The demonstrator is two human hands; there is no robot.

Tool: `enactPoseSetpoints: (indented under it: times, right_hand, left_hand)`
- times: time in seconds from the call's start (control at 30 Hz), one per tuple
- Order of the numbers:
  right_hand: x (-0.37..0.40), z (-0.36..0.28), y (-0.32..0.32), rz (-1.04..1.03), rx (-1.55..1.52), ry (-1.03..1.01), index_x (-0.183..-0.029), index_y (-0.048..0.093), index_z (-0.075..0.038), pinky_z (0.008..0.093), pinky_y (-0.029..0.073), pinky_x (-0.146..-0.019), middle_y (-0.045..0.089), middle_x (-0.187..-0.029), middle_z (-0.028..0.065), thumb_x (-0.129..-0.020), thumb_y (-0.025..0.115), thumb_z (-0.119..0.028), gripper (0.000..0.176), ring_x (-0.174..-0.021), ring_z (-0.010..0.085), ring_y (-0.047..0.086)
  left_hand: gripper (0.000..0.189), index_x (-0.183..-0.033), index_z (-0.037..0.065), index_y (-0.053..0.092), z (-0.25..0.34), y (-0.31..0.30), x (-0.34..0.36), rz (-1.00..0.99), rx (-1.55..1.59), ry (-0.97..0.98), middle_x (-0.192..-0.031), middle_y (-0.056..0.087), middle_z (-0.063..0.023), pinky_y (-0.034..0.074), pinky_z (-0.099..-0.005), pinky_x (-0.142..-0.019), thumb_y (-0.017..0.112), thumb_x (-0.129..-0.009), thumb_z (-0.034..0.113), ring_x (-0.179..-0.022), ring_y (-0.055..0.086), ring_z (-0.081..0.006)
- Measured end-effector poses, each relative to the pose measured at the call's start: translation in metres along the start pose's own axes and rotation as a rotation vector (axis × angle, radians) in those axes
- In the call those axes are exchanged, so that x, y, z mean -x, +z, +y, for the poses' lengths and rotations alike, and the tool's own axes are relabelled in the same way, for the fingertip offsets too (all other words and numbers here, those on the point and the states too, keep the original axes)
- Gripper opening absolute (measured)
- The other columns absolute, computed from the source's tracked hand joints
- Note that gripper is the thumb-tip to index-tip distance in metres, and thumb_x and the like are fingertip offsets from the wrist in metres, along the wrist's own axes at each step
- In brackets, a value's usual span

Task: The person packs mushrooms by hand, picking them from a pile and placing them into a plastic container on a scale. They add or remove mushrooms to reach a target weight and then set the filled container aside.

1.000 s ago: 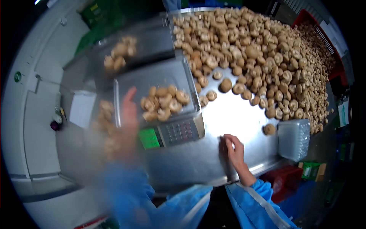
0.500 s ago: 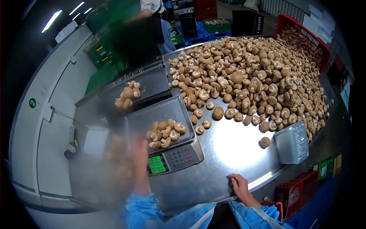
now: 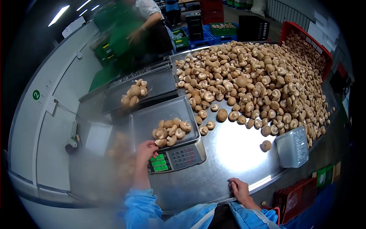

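Note:
My left hand (image 3: 146, 152) is at the front left corner of the scale's metal tray (image 3: 143, 122), its curled fingertips beside the nearest mushroom of a small group (image 3: 171, 131); whether they grip one is too small to tell. Green digits glow on the scale display (image 3: 159, 163) just right of that hand. My right hand (image 3: 240, 189) rests near the front edge of the steel table (image 3: 198, 179), fingers loosely curled in, and what they hold, if anything, is hidden. A large heap of mushrooms (image 3: 251, 80) covers the table's back right.
Clear plastic trays (image 3: 291, 148) are stacked at the right. A red crate (image 3: 307, 45) lies tipped behind the heap. Another metal tray (image 3: 160, 82) with mushrooms stands behind the scale. A person (image 3: 152, 23) stands at the back left. A red basket (image 3: 295, 198) is at the lower right.
My left hand has moved right and is now sharp, at the mushrooms on the scale. The whole view has shifted slightly. The person behind has an arm lower, near the green blur.

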State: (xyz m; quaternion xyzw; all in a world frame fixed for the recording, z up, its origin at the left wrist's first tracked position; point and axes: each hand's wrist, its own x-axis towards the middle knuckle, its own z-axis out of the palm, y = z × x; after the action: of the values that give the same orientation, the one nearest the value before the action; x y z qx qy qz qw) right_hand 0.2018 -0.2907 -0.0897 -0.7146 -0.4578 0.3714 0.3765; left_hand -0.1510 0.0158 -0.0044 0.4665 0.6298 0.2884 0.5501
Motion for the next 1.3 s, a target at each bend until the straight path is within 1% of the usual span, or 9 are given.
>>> enactPoseSetpoints:
  times: [0.13, 0.33, 0.53, 0.63, 0.9, 1.03, 1.13, 1.27, 1.3]
  right_hand:
    - [0.000, 0.003, 0.003, -0.004, 0.037, 0.002, -0.107, 0.066, -0.001, 0.0255, 0.050, -0.059, 0.066, -0.076, 0.0061, -0.094, 0.053, -0.003, 0.019, -0.062, 0.0110, 0.060]
    - [-0.002, -0.001, 0.002, -0.003, 0.077, 0.009, -0.107, 0.067, -0.001, 0.0265, 0.050, -0.060, 0.067, -0.076, 0.0067, -0.095, 0.053, -0.005, 0.019, -0.062, 0.0118, 0.060]
    - [0.000, -0.007, 0.000, 0.009, 0.086, 0.014, -0.107, 0.067, -0.002, 0.0277, 0.051, -0.063, 0.068, -0.077, 0.0086, -0.094, 0.054, -0.006, 0.019, -0.064, 0.0147, 0.063]
    - [0.000, -0.008, -0.001, 0.007, 0.107, 0.026, -0.107, 0.067, -0.003, 0.0289, 0.051, -0.065, 0.069, -0.079, 0.0097, -0.094, 0.054, -0.008, 0.019, -0.066, 0.0174, 0.065]
    - [0.000, -0.009, 0.000, 0.010, 0.142, 0.025, -0.106, 0.068, -0.005, 0.0312, 0.053, -0.068, 0.070, -0.081, 0.0108, -0.093, 0.055, -0.010, 0.019, -0.071, 0.0218, 0.068]
    - [-0.001, -0.014, -0.002, 0.008, 0.139, 0.031, -0.106, 0.068, -0.004, 0.0312, 0.053, -0.069, 0.070, -0.080, 0.0112, -0.093, 0.055, -0.010, 0.019, -0.071, 0.0223, 0.068]
    - [-0.001, -0.013, -0.002, 0.018, 0.136, 0.036, -0.106, 0.068, -0.004, 0.0310, 0.052, -0.067, 0.070, -0.078, 0.0109, -0.093, 0.055, -0.010, 0.019, -0.069, 0.0217, 0.067]
    - [-0.003, -0.016, -0.001, 0.005, 0.124, 0.061, -0.105, 0.068, -0.003, 0.0303, 0.052, -0.065, 0.069, -0.076, 0.0095, -0.094, 0.054, -0.010, 0.020, -0.065, 0.0182, 0.065]
    - [-0.005, -0.014, -0.001, 0.010, 0.106, 0.070, -0.105, 0.068, -0.003, 0.0312, 0.052, -0.067, 0.069, -0.077, 0.0110, -0.093, 0.054, -0.011, 0.020, -0.068, 0.0210, 0.067]
  left_hand:
    - [0.033, -0.111, -0.008, 0.060, 0.003, 0.003, 0.001, -0.005, -0.017, 0.001, -0.080, 0.067, -0.0112, 0.046, -0.0250, -0.040, 0.064, -0.078, -0.006, -0.051, 0.061, -0.0143]
    - [0.029, -0.106, -0.007, 0.061, 0.001, 0.004, -0.003, -0.004, -0.058, 0.011, -0.079, 0.067, -0.0101, 0.043, -0.0245, -0.038, 0.064, -0.077, -0.006, -0.048, 0.060, -0.0143]
    - [0.030, -0.106, -0.006, 0.063, 0.012, 0.015, 0.000, -0.002, -0.068, -0.012, -0.073, 0.065, -0.0068, 0.040, -0.0225, -0.037, 0.065, -0.076, -0.006, -0.047, 0.058, -0.0119]
    - [0.027, -0.102, -0.006, 0.063, 0.009, 0.018, -0.006, -0.001, -0.071, -0.008, -0.073, 0.065, -0.0094, 0.039, -0.0256, -0.034, 0.064, -0.075, -0.005, -0.046, 0.059, -0.0140]
    - [0.002, -0.079, -0.002, 0.061, 0.005, 0.020, -0.015, 0.054, -0.021, -0.061, -0.059, 0.058, -0.0075, 0.037, -0.0254, -0.034, 0.060, -0.077, -0.001, -0.042, 0.054, -0.0134]
    - [0.004, -0.076, -0.001, 0.058, 0.002, 0.016, 0.000, 0.066, 0.033, -0.038, -0.061, 0.058, -0.0096, 0.039, -0.0250, -0.034, 0.057, -0.080, 0.000, -0.042, 0.054, -0.0136]
    - [0.006, -0.076, -0.002, 0.055, -0.012, 0.007, 0.013, 0.049, 0.192, -0.011, -0.066, 0.059, -0.0106, 0.046, -0.0270, -0.037, 0.056, -0.078, 0.003, -0.048, 0.060, -0.0176]
    - [0.006, -0.078, -0.004, 0.052, -0.026, -0.001, 0.036, 0.086, 0.457, 0.041, -0.085, 0.060, -0.0188, 0.058, -0.0371, -0.055, 0.053, -0.077, 0.002, -0.065, 0.066, -0.0328]
    - [0.006, -0.079, -0.004, 0.052, -0.031, -0.003, 0.040, 0.080, 0.553, 0.072, -0.090, 0.060, -0.0204, 0.059, -0.0404, -0.059, 0.052, -0.076, 0.001, -0.071, 0.066, -0.0365]
